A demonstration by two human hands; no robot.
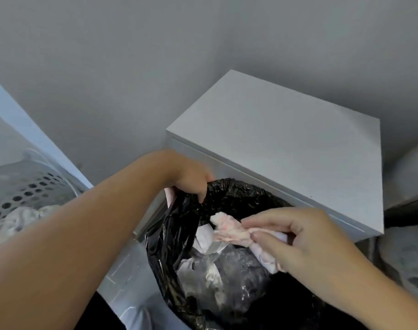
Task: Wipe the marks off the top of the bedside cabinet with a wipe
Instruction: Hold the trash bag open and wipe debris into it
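No brand, label or writing can be read anywhere in the view.

At the far left stands a grey perforated basket [24, 189] with pale cloth bunched inside it, set against a pale slanted panel. The left forearm crosses in front of it, and the left hand [191, 179] is closed on the near left rim of a black bin bag [177, 234], pinching the plastic and lifting that edge so the mouth stays open. Inside the bag lie crumpled white papers and grey film.

Over the open mouth, the right hand [305, 241] pinches a crumpled wipe [229, 231], white with pink staining, between thumb and fingers; the wipe's loose end hangs above the rubbish, not touching it.

Just behind the bag stands the white bedside cabinet [286, 139]. Its top is bare, no marks show on it, and the bag's rim hides part of its front. The grey wall runs along its back edge, and its right edge sits near a pale rounded shape, only partly seen.
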